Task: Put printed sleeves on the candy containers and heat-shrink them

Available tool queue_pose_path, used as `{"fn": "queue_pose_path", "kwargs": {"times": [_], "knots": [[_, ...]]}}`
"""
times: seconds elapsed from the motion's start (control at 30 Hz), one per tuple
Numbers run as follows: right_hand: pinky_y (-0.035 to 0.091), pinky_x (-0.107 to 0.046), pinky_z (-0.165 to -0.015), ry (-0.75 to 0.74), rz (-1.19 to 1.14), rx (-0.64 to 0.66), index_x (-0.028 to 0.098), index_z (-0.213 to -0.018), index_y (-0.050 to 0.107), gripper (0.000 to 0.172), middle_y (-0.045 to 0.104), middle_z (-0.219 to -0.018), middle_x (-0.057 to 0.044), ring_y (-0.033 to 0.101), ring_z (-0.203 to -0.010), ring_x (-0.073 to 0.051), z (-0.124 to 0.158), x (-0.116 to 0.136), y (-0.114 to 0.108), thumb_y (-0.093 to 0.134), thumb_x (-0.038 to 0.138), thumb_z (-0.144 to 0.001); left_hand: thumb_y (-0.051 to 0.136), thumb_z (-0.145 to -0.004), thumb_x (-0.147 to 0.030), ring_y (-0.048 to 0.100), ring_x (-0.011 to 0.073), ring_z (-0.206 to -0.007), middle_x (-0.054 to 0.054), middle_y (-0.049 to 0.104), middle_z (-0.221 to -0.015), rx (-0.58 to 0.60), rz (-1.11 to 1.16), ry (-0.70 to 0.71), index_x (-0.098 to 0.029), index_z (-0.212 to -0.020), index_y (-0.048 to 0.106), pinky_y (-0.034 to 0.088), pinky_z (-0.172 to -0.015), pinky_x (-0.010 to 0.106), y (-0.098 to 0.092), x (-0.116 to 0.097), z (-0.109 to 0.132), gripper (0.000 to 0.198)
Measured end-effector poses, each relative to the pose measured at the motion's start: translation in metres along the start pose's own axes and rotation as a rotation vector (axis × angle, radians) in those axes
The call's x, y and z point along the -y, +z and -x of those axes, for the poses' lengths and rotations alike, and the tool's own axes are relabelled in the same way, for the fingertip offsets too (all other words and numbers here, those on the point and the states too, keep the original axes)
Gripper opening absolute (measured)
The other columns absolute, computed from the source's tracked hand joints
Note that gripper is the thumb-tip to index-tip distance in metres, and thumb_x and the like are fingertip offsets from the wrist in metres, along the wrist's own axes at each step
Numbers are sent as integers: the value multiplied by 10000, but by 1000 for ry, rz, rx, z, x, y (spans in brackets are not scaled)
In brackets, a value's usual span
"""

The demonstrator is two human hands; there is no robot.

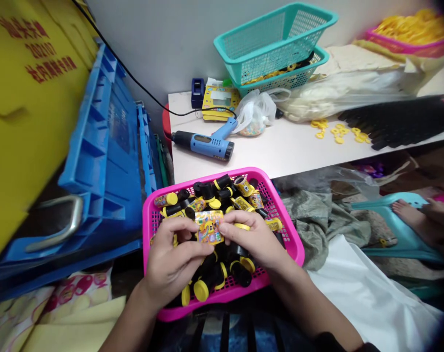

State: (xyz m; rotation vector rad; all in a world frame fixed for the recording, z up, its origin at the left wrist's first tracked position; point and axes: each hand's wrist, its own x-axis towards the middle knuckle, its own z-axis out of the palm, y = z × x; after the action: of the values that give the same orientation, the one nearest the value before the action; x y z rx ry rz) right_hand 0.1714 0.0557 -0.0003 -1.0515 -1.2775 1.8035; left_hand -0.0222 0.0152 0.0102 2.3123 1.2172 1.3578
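Both my left hand (pixel 174 256) and my right hand (pixel 249 234) grip a small container wrapped in a colourful printed label (pixel 209 227) above the middle of the basket. Its ends are hidden by my fingers. Under my hands lies a pink plastic mesh basket (pixel 285 234) filled with several black containers with yellow caps (pixel 207 288). Some of them, such as one near the far rim (pixel 243 187), carry the same kind of label, and others are bare black. My palms hide part of the pile.
A white shelf (pixel 280 149) holds a blue heat gun (pixel 203 144), a tape dispenser (pixel 198 93), teal baskets (pixel 273 46) and loose yellow rings (pixel 339 132). A blue crate (pixel 104 161) stands to the left. A person's foot (pixel 408 215) rests on a teal chair (pixel 401 230) to the right.
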Motion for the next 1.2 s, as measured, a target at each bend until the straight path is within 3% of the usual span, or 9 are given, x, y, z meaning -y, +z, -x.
{"fn": "queue_pose_path", "kwargs": {"times": [0.17, 0.3, 0.4, 0.5, 0.6, 0.77, 0.9, 1.03, 1.2], "knots": [[426, -237, -674, -116, 227, -72, 183, -724, 684, 204, 643, -685, 26, 558, -663, -109, -1, 6, 0, 664, 350, -838, 638, -866, -249, 600, 231, -1146, 101, 497, -1383, 75, 432, -477, -240, -987, 724, 557, -920, 355, 1, -4, -5, 148], [436, -235, -653, -219, 366, -68, 185, -713, 680, 187, 677, -697, 15, 594, -666, -117, -2, 7, 1, 645, 302, -854, 790, -727, -226, 711, 188, -859, 56, 720, -932, -19, 644, -809, -201, -856, 727, 609, -711, 263, 9, -2, -14, 145], [439, -232, -656, -328, 438, -51, 185, -730, 685, 173, 690, -715, 7, 600, -661, -111, -1, 7, -1, 639, 274, -872, 854, -597, -161, 712, 147, -794, 28, 735, -993, -86, 675, -928, -216, -921, 729, 611, -672, 228, 14, 1, -20, 351], [444, -237, -687, -432, 484, -17, 188, -785, 696, 151, 695, -748, -1, 610, -689, -114, 0, 7, -4, 629, 273, -891, 858, -574, -150, 718, 135, -711, 15, 761, -885, -22, 753, -1022, -220, -1008, 718, 612, -630, 216, 14, 1, -23, 461], [447, -239, -677, -397, 467, 5, 192, -872, 693, 117, 683, -768, -1, 618, -710, -125, 1, 7, -4, 633, 292, -887, 845, -587, -147, 717, 131, -649, -12, 739, -682, -53, 708, -993, -200, -951, 740, 600, -617, 188, 13, -3, -21, 383], [398, -249, -644, -308, 445, -69, 182, -670, 611, 261, 589, -660, 18, 538, -646, -113, -1, 2, -2, 623, 324, -888, 805, -680, -192, 734, 129, -670, -3, 784, -752, -177, 460, -891, -230, -784, 787, 591, -630, 160, 14, -5, -15, 112], [397, -257, -668, -279, 40, -149, 186, -648, 572, 393, 522, -678, 5, 487, -686, -125, -1, 2, -12, 491, 429, -946, 781, -730, -204, 751, 141, -743, -20, 797, -809, -220, 354, -816, -284, -795, 800, 607, -705, 185, 12, -1, -10, 105], [435, -225, -608, -132, -474, -125, 199, -805, 621, 159, 504, -861, -6, 491, -776, -133, 5, 13, -21, 630, 357, -793, 766, -758, -193, 749, 144, -859, -35, 800, -891, -201, 303, -677, -320, -840, 799, 596, -842, 226, 11, 3, -7, 155], [491, -192, -620, -115, -431, 0, 252, -975, 639, 292, 558, -976, 16, 558, -756, -94, 9, 18, -18, 783, 304, -726, 745, -792, -190, 745, 170, -887, -9, 799, -929, -148, 284, -572, -298, -867, 799, 595, -879, 291, 13, 3, -5, 143]]}}
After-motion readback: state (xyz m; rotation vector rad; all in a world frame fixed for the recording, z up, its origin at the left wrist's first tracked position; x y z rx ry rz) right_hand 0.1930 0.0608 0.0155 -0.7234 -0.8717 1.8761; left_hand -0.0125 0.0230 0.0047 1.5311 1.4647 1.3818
